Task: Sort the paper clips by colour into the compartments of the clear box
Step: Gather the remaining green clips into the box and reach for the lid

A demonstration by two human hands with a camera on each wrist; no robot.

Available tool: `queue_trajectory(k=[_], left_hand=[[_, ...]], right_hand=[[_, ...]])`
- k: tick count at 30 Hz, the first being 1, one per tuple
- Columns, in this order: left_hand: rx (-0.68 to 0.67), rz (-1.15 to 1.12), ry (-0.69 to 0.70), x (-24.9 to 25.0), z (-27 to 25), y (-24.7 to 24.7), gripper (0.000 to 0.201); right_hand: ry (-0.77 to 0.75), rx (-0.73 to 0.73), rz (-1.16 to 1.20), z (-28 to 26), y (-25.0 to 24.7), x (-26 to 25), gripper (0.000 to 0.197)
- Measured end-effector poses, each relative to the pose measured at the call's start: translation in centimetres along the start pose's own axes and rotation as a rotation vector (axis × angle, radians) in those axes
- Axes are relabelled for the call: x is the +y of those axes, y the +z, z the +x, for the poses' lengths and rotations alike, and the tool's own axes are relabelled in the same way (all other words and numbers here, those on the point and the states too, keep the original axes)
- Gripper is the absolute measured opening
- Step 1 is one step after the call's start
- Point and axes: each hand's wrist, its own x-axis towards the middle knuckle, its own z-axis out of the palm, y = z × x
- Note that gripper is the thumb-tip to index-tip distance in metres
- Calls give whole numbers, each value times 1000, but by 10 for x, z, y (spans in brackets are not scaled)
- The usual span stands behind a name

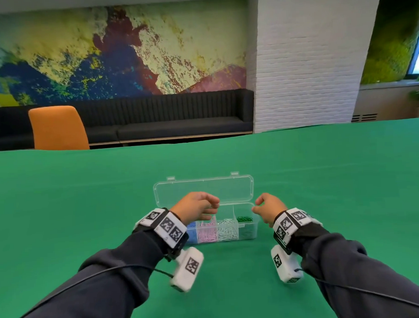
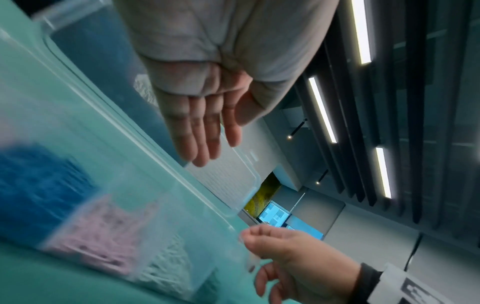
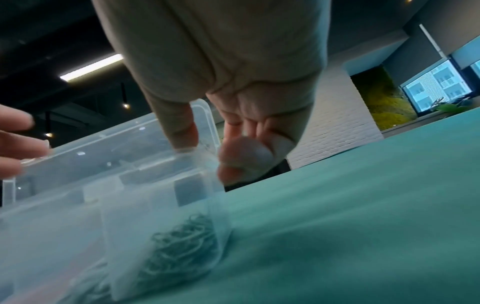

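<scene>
Sitting between both hands, the clear box (image 1: pixel 245 234) has the left hand (image 1: pixel 196 206) relaxed above, the right hand (image 1: pixel 269 208) pinching its end wall.

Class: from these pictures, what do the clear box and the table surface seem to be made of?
Clear box: probably glossy transparent plastic; the coloured clips show through its walls and moulded latch tabs sit on the lid. Table surface: looks like matte green cloth or felt, without glare.

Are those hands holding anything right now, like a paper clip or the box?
Left hand holds nothing; its fingers are straight above the clear box. Right hand sits at the box's right end, thumb on the rim; whether it grips cannot be told.
</scene>
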Motion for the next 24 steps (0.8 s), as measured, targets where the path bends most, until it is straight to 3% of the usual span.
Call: queue_trajectory(k=[3,6,8,13,16,21,24], left_hand=[[188,90,52,-21,-14,-25,24],[436,335,16,-48,-26,-46,23],[486,436,-34,-66,-33,-56,27],[239,381,-146,-95,-45,-63,41],[245,356,-125,-100,-52,-61,35],[139,315,-39,-101,-66,-61,32],[173,289,-25,-103,-71,-65,24]], right_hand=[[68,-109,37,-4,10,8,15],[84,-118,109,-9,14,11,10],[78,-112,143,-13,16,12,12],[74,-144,162,-24,12,17,22],[56,-152,101,-28,9,21,29],[1,-169,102,-38,3,23,35],[-38,-179,78,-44,1,24,38]])
